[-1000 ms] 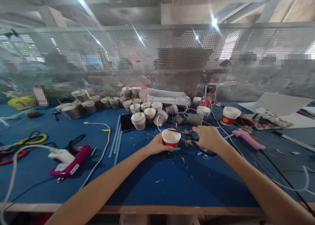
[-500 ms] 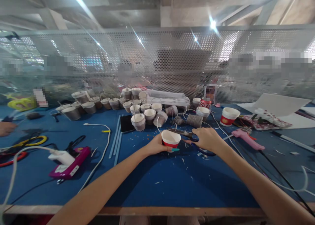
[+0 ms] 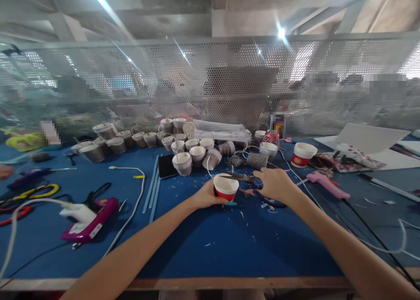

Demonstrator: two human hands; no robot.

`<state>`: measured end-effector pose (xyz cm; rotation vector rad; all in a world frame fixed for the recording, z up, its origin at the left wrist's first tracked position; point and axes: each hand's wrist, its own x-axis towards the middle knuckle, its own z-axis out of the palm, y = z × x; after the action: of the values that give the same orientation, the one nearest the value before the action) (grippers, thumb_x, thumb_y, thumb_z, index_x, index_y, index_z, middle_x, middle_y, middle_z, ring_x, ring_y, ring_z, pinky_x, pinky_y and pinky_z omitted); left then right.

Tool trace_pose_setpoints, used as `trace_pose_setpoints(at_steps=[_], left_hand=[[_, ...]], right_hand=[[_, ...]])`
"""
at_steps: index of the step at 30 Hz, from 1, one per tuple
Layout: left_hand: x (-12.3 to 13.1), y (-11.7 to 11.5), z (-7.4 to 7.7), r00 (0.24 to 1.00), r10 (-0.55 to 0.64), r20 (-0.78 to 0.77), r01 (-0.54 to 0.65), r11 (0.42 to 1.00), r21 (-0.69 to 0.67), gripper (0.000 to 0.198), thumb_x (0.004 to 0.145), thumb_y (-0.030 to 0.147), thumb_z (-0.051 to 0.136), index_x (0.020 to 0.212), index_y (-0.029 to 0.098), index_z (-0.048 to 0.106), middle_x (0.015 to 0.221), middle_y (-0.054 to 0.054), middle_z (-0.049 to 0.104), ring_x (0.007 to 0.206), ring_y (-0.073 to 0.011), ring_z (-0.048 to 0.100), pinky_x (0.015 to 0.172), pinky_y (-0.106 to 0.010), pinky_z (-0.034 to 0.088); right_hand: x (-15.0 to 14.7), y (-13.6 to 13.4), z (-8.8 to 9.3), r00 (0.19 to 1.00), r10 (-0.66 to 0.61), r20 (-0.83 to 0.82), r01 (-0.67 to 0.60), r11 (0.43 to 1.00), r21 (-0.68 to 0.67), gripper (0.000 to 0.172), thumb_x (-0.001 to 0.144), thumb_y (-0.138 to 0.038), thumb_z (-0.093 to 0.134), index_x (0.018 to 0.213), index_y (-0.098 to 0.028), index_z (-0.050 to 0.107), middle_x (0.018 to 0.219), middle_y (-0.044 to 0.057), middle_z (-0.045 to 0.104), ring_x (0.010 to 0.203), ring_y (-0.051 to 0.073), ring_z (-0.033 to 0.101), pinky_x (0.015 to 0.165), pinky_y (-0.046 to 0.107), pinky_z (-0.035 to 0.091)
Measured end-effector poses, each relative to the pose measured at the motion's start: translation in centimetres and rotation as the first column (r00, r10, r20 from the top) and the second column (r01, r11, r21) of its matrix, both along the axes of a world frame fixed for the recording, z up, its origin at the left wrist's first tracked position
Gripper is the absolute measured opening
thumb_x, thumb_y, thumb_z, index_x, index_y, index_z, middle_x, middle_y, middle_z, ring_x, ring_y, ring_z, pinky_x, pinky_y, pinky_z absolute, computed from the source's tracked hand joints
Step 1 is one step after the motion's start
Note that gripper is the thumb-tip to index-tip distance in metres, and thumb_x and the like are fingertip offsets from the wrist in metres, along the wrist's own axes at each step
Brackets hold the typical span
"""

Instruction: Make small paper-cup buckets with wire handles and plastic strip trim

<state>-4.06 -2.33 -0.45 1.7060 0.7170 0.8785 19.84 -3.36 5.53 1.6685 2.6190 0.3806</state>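
My left hand (image 3: 206,196) is wrapped round a small red and white paper cup (image 3: 225,187), held tilted just above the blue table (image 3: 210,243). My right hand (image 3: 276,183) is closed on a pair of scissors (image 3: 241,178) whose blades lie across the cup's rim. A spool of grey twine (image 3: 256,160) stands just beyond my right hand.
Several twine-wrapped cups (image 3: 183,144) crowd the table's back. A second red cup (image 3: 302,154) and a pink glue gun (image 3: 324,183) lie right. A magenta glue gun (image 3: 88,221), a phone (image 3: 166,165), blue sticks (image 3: 151,184) and cables lie left. A perforated metal screen (image 3: 210,85) closes the back.
The cup has tipped slightly toward my right hand. The view has shifted a little. A person's hand seen at the far left half a second ago is gone.
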Motion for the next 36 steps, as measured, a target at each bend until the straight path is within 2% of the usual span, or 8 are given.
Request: trace_pose_setpoints(at_steps=[4, 9, 18, 24, 31, 36], left_hand=[[-0.3, 0.1, -0.1, 1.0, 0.023, 0.011, -0.023, 0.999, -0.023, 0.082, 0.049, 0.017, 0.08, 0.12, 0.016, 0.039, 0.116, -0.012, 0.053, 0.107, -0.0241, 0.05, 0.094, -0.04, 0.037], [-0.3, -0.1, 0.3, 1.0, -0.008, 0.014, 0.009, 0.998, -0.058, 0.069, 0.05, 0.019, 0.079, 0.109, 0.012, 0.045, 0.107, -0.012, 0.057, 0.101, -0.0237, 0.053, 0.09, -0.04, 0.04], [0.1, -0.7, 0.7, 0.998, -0.069, -0.007, 0.068, 0.995, -0.074, 0.074, 0.054, 0.021, 0.078, 0.119, 0.015, 0.043, 0.117, -0.012, 0.054, 0.107, -0.0227, 0.051, 0.094, -0.037, 0.038], [0.5, -1.1, 1.1, 0.996, -0.081, 0.046, 0.087, 0.985, -0.15, 0.07, 0.054, 0.02, 0.078, 0.117, 0.016, 0.046, 0.114, -0.01, 0.058, 0.104, -0.0221, 0.053, 0.092, -0.037, 0.04], [-0.2, -0.2, 0.5, 0.996, -0.088, -0.021, 0.086, 0.99, -0.109, 0.067, 0.054, 0.021, 0.078, 0.114, 0.013, 0.048, 0.107, -0.011, 0.061, 0.101, -0.0223, 0.055, 0.091, -0.038, 0.041], [-0.1, -0.4, 0.9, 0.996, -0.084, -0.004, 0.083, 0.986, -0.143, 0.063, 0.055, 0.021, 0.078, 0.111, 0.012, 0.05, 0.1, -0.01, 0.063, 0.098, -0.0211, 0.056, 0.089, -0.037, 0.041]], right_hand=[[0.1, -0.1, 0.3, 1.0, -0.01, -0.002, 0.01, 1.0, 0.0, 0.066, 0.074, -0.072, 0.027, 0.091, -0.018, 0.062, 0.081, 0.011, 0.065, 0.074, 0.025, 0.062, 0.057, 0.029, 0.039], [-0.1, -0.2, 0.5, 1.0, -0.013, 0.017, 0.014, 0.999, -0.042, 0.065, 0.077, -0.069, 0.027, 0.088, -0.016, 0.062, 0.081, 0.011, 0.066, 0.075, 0.026, 0.063, 0.058, 0.03, 0.039], [0.3, -0.1, -0.1, 1.0, -0.021, -0.004, 0.021, 1.0, -0.002, 0.054, 0.076, -0.06, 0.042, 0.105, -0.016, 0.056, 0.089, 0.012, 0.061, 0.076, 0.025, 0.061, 0.06, 0.03, 0.04], [0.2, -0.1, -0.2, 1.0, -0.022, 0.003, 0.022, 1.0, -0.003, 0.055, 0.076, -0.06, 0.041, 0.108, -0.017, 0.054, 0.092, 0.012, 0.06, 0.081, 0.025, 0.06, 0.063, 0.03, 0.04], [0.0, -0.4, 0.4, 0.999, 0.002, -0.035, -0.002, 1.0, -0.005, 0.061, 0.076, -0.068, 0.03, 0.095, -0.018, 0.059, 0.083, 0.01, 0.064, 0.077, 0.025, 0.062, 0.06, 0.03, 0.04], [-0.1, -0.4, 0.7, 0.998, -0.007, -0.061, 0.005, 0.999, -0.04, 0.06, 0.075, -0.069, 0.032, 0.086, -0.018, 0.061, 0.083, 0.01, 0.066, 0.076, 0.024, 0.062, 0.059, 0.029, 0.039]])
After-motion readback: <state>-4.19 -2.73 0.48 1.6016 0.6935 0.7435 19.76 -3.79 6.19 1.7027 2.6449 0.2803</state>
